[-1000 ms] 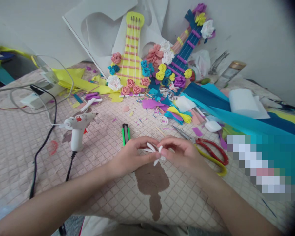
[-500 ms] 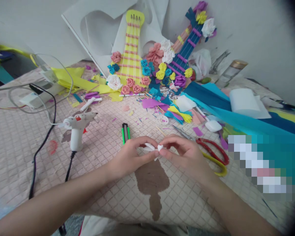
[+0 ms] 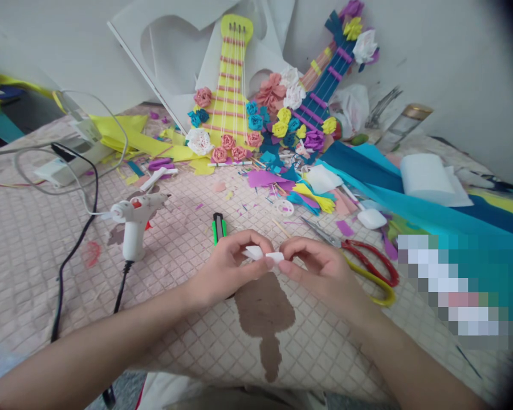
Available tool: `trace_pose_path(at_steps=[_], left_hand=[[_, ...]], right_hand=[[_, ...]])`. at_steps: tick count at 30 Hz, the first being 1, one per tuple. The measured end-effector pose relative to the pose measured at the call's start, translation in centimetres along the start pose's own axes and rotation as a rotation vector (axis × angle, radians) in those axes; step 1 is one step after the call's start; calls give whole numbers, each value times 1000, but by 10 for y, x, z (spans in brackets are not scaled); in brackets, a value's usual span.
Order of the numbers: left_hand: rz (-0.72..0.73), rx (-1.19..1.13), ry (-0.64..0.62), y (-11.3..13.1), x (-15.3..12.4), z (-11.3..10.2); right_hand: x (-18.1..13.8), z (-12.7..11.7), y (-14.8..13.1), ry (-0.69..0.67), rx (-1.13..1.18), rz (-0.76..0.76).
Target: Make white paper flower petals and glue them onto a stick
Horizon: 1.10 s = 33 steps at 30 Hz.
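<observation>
The small white petalled paper piece (image 3: 275, 258), apparently part-shaped and unattached, sits pinched in the grip of left hand (image 3: 232, 263) and right hand (image 3: 320, 265) above the beige quilted counter (image 3: 325, 347), while coloured paper rosettes (image 3: 228, 142) look complete.

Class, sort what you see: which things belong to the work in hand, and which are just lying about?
In the work:
white pieces
left hand and right hand, both on them

Apparently lying about, held by neither hand, though the tools may serve the work:
glue gun
green cutter
red-and-yellow scissors
white roll
</observation>
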<state>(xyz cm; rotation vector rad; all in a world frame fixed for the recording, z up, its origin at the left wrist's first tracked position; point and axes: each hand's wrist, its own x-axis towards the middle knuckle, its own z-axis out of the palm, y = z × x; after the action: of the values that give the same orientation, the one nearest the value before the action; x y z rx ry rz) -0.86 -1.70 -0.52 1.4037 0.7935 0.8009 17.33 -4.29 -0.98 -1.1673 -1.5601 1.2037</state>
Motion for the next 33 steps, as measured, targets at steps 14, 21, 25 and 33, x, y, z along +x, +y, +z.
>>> trace_pose_path(at_steps=[14, 21, 25, 33], left_hand=[[-44, 94, 24, 0, 1, 2], [-118, -20, 72, -8, 4, -1], [-126, -30, 95, -8, 6, -3], [-116, -38, 113, -6, 7, -3]], right_hand=[[6, -8, 1, 56, -195, 4], [23, -31, 30, 160, -878, 9], [24, -30, 34, 80, -926, -49], [8, -23, 7, 148, -427, -69]])
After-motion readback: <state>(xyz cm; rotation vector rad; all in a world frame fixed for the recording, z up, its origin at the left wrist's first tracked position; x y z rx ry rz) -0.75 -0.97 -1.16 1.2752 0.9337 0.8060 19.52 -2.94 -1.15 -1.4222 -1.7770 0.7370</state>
